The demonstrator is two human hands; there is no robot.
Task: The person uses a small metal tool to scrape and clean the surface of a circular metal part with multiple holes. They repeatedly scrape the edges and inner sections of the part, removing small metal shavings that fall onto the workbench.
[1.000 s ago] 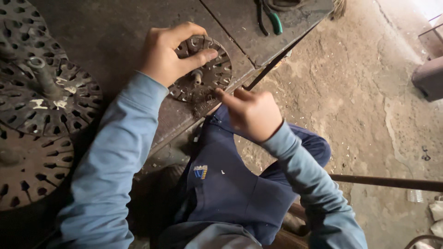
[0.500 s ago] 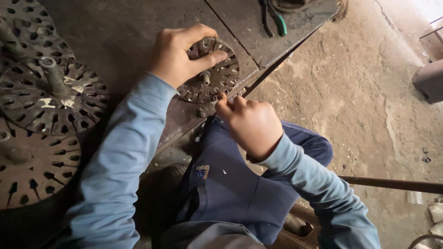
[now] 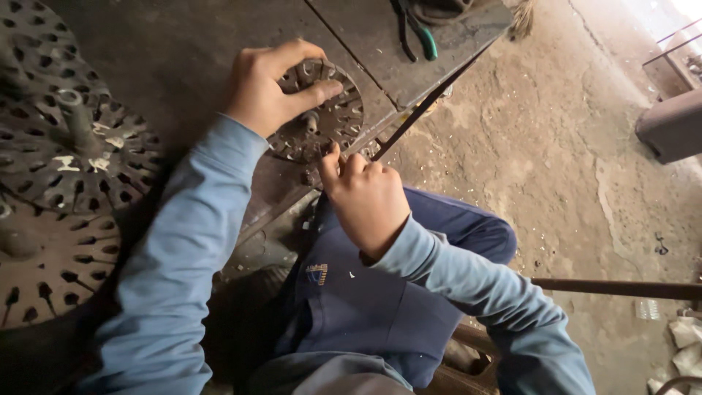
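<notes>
Left hand is clamped over the top of a small slotted metal disc w/ a center stud, fingers curled across it, upper middle of the frame. Disc sits at the edge of the dark metal workbench. Right hand is bunched up just below it, thumb tip touching the disc's lower rim; can't tell if it's pinching anything. Bigger slotted discs stacked at left. Green-handled pliers top center, concrete floor on the right.
</notes>
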